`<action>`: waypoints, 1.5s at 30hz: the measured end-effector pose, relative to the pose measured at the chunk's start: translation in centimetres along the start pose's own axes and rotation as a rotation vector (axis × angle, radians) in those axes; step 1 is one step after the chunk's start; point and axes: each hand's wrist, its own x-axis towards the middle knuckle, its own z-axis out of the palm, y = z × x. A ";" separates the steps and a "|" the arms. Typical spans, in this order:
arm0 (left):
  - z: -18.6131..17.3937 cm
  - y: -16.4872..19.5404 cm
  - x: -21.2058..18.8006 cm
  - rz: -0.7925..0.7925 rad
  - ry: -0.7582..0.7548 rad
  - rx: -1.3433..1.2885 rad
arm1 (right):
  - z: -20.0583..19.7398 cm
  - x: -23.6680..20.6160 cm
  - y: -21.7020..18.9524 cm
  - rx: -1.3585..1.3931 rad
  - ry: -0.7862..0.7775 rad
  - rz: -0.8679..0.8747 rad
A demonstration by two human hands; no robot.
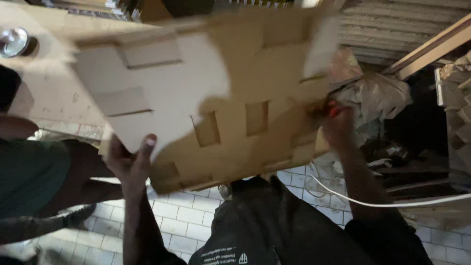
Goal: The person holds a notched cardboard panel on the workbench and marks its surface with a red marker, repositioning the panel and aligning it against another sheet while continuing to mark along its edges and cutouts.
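Note:
A large flat sheet of brown cardboard [235,83] with several cut flaps and rectangular slots fills the upper middle of the head view, tilted and blurred. My left hand [131,159] grips its lower left edge, thumb on top. My right hand [336,125] holds the sheet's right edge, with something small and red [334,111] between its fingers. My dark shirt and both forearms show below the sheet.
Another person in a green top [29,179] stands at the left. A white cable [392,202] runs across the tiled floor [181,216]. Crumpled paper [375,98] and stacked boards [392,29] lie at the right. A round metal object [13,40] rests at the top left.

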 end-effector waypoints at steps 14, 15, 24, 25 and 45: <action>2.1 -3.4 -1.7 -0.004 0.009 0.110 | -4.4 1.6 7.5 -1.081 0.088 -0.834; 2.4 -3.4 -2.0 0.000 0.018 0.089 | -4.3 1.3 7.9 -0.974 0.127 -0.641; 4.1 -3.0 -1.7 -0.114 0.170 0.441 | -2.5 1.1 5.7 -1.445 0.112 -0.727; 4.0 -2.9 -1.5 -0.146 0.164 0.414 | -2.0 0.9 5.6 -1.523 0.123 -0.674; 5.1 -2.4 1.4 -0.044 0.207 0.252 | 3.0 2.8 5.2 -0.358 0.281 -0.256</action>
